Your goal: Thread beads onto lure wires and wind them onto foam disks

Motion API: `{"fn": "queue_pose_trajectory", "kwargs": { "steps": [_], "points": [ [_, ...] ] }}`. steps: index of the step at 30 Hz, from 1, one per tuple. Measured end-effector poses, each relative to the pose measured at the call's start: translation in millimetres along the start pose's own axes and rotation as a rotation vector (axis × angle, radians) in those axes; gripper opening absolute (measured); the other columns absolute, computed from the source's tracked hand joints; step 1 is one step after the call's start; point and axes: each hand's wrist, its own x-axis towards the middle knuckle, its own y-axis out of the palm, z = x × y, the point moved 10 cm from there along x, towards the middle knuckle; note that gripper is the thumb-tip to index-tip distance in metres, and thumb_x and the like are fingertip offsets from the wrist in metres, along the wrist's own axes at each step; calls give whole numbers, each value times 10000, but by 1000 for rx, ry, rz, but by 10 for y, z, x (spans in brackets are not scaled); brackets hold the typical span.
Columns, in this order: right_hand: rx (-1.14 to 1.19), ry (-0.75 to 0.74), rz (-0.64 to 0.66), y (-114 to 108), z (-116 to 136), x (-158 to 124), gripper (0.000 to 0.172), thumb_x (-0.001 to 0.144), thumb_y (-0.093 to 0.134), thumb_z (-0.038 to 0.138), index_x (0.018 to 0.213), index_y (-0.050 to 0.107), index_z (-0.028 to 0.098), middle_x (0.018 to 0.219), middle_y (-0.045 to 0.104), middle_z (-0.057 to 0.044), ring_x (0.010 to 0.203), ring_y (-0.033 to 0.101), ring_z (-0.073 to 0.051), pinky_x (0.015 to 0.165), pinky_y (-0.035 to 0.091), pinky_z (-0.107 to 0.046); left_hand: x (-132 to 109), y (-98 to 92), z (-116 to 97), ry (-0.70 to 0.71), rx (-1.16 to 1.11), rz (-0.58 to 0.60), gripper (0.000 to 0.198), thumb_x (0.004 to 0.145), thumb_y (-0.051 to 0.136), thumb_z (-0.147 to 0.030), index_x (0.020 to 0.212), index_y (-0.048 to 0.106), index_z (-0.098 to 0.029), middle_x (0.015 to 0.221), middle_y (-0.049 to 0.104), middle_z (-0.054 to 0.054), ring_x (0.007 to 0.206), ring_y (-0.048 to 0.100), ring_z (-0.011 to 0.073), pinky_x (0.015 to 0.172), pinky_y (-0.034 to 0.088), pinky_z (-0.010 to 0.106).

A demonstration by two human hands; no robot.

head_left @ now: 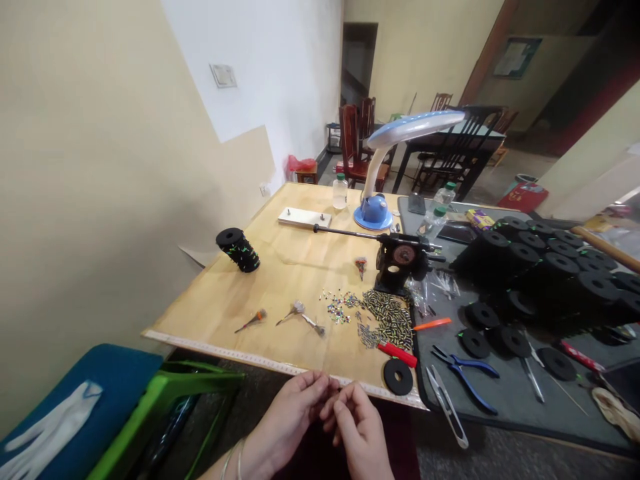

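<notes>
At the table's front edge, my left hand (299, 405) and my right hand (358, 425) are close together, fingertips pinched. Whatever lies between the fingers is too small or hidden to make out. Just beyond them on the wooden table (200, 300) are a pile of small dark-and-gold cylinders (387, 313), scattered coloured beads (339, 310) and small grey pieces (369, 335). Little feathery bundles lie to the left, one orange-tipped (253, 320) and one pale (299, 309). Right of my hands are a black foam ring (398, 377) and a red lighter-like item (399, 353).
A black winding device (400, 260) with a long rod stands behind the pile, near a blue lamp (373, 212). A black foam spool stack (238, 250) stands left. On the grey mat (415, 413) are blue pliers (467, 377), tweezers (447, 405) and many foam spools (530, 267).
</notes>
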Motion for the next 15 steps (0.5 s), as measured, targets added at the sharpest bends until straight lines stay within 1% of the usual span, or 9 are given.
{"fn": "queue_pose_trajectory", "kwargs": {
  "steps": [4,8,15],
  "points": [
    [-16,16,-2,22,-12,17,428,810,574,596,705,497,188,663,633,-39,532,562,-138,426,390,-186,11,32,31,-3,-53,43,325,665,777,-404,751,660,-113,598,580,-11,504,471,90,512,377,218],
    [-30,24,2,37,-27,23,412,818,577,576,705,485,189,660,630,-36,535,556,-136,432,383,-187,-9,70,3,-5,-60,52,346,643,790,-420,734,655,-115,543,542,-29,477,457,92,496,371,225],
    [-34,21,8,52,-12,29,387,834,576,539,703,476,189,655,620,-29,540,550,-133,434,376,-186,-5,65,-12,7,-38,53,347,664,777,-424,731,654,-107,556,544,-20,483,439,84,491,353,220]
  ]
}}
